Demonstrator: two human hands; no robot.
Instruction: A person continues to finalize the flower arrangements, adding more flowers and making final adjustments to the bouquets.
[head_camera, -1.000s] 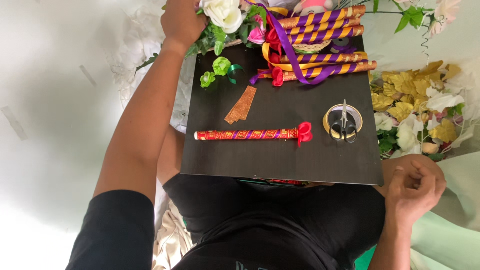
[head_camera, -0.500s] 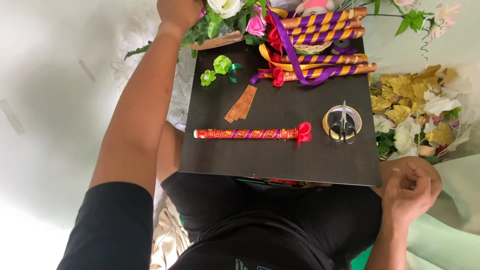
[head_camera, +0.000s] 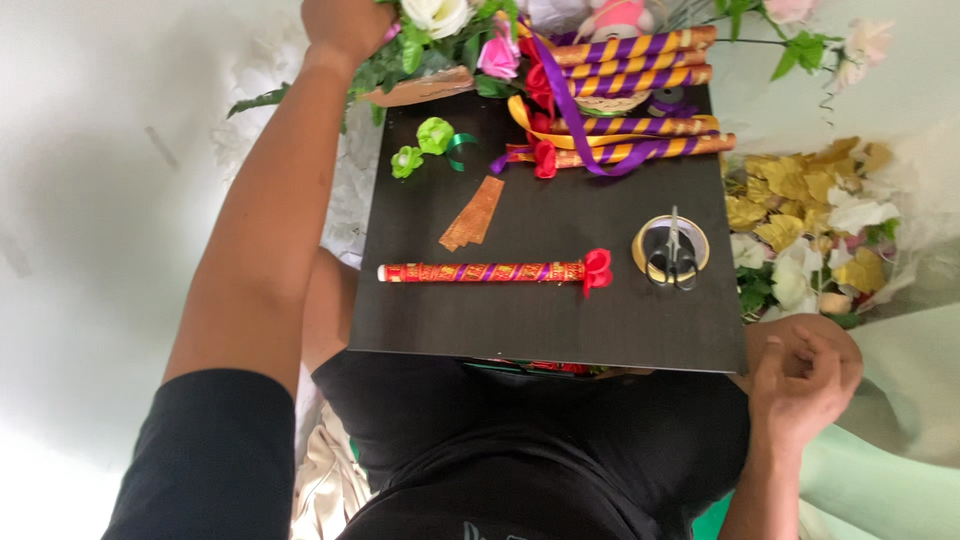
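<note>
My left hand (head_camera: 345, 25) reaches to the far edge of a black board (head_camera: 540, 320) and is closed in a bunch of artificial flowers and green leaves (head_camera: 440, 30). My right hand (head_camera: 800, 375) rests at the board's near right corner, fingers curled, with nothing visible in it. On the board lies a stick wrapped in red, gold and purple with a red bow (head_camera: 480, 272). To its right, small scissors (head_camera: 672, 255) lie on a roll of tape (head_camera: 640, 250).
Several purple-and-gold wrapped sticks (head_camera: 630, 60) with ribbons are piled at the board's far end. Two green ribbon roses (head_camera: 435, 135) and a brown strip (head_camera: 472, 213) lie on the board. Golden leaves and white flowers (head_camera: 800, 200) are heaped to the right.
My left hand has pulled the flower bunch a little, and a brown curved piece now shows beneath it. My right hand has barely moved.
</note>
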